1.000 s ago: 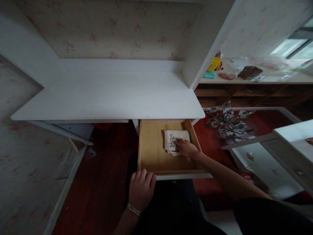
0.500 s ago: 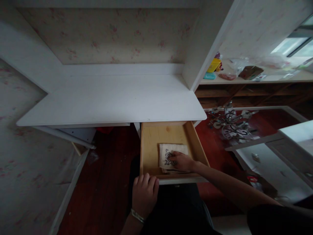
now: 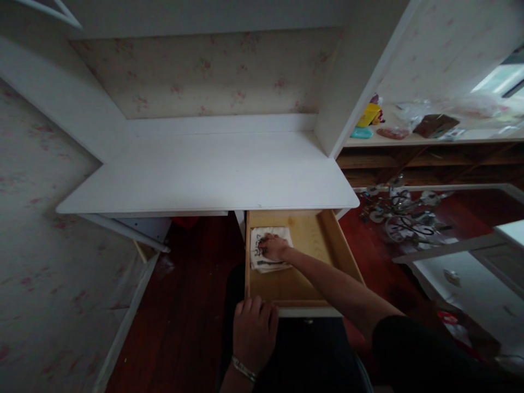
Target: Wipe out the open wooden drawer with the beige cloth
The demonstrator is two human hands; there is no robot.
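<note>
Head view, left to right: white bench (image 3: 204, 174) bare on top. My left hand (image 3: 254, 333) curled over front edge of open wooden drawer (image 3: 311, 284), gripping it. My right hand (image 3: 273, 246) pressed flat on folded white cloth (image 3: 260, 261) in drawer's back-left corner; dark print on cloth, unreadable. Cluttered shelf (image 3: 429, 139) far right.

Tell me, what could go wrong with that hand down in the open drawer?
The left hand grips the front edge of the wooden drawer while the right hand presses a folded cloth inside, near the back left corner. If the drawer slid shut, the right hand or forearm might get pinched under the white desk top. The cloth could also bunch up or unfold under the pressing hand.
</note>
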